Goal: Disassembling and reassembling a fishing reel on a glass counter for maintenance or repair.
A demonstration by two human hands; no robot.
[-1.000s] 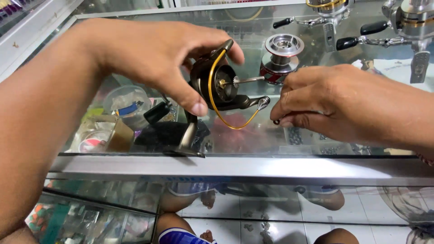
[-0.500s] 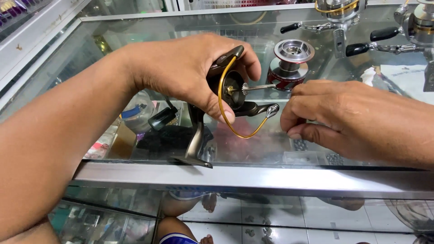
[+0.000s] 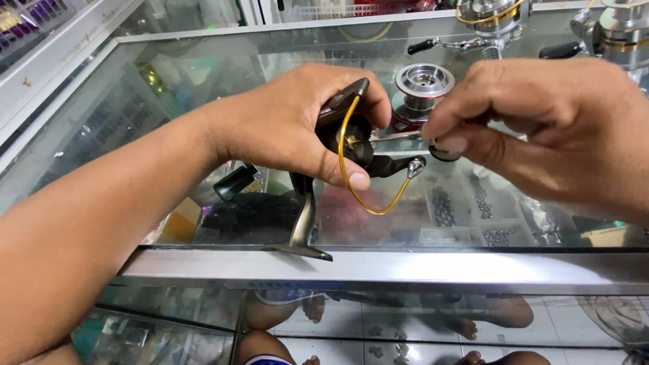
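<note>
Fingers (image 3: 338, 172) of the left hand (image 3: 284, 128) are wrapped tight around the dark spinning reel body (image 3: 351, 138), held above the glass counter (image 3: 203, 81). The right hand (image 3: 541, 128) has lifted up since a second ago, now pinching a small dark knob (image 3: 443, 150) at the bare metal shaft (image 3: 395, 136). Thin gold bail wire (image 3: 372, 206) loops underneath. Shiny metal spool (image 3: 424, 81) sits on the glass; the trays (image 3: 473, 223) below hold little dark beads.

Spool (image 3: 424, 82) and reels (image 3: 612, 30) crowding far side

A fishing-tackle shop: glass display counter (image 3: 203, 81), spinning reels (image 3: 625, 30), boxed small parts below.
</note>
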